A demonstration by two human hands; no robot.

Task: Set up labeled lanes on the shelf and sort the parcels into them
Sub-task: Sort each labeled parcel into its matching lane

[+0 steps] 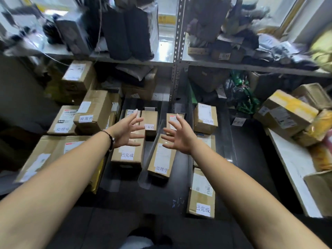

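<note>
Both hands hang empty over the dark shelf board. The left hand and the right hand each spread their fingers wide, palms turned toward each other, gripping nothing. One beaded bracelet circles the left wrist.

Three parcels wear the same three-character label:
- the front parcel, directly under the left hand
- the corner parcel, beyond and to the right of the right hand
- the long parcel, beside the right forearm

Two share another label: the tilted parcel just under the right hand, and the flat parcel left of the left forearm.

One clear strip runs between the hands (a second may lie under the right forearm, hard to tell). The left fingers hide part of a small parcel behind them. Its neighbour's paper label is too smeared to read. The upper shelf, beyond the fingertips, is motion-blurred and its load cannot be counted.
</note>
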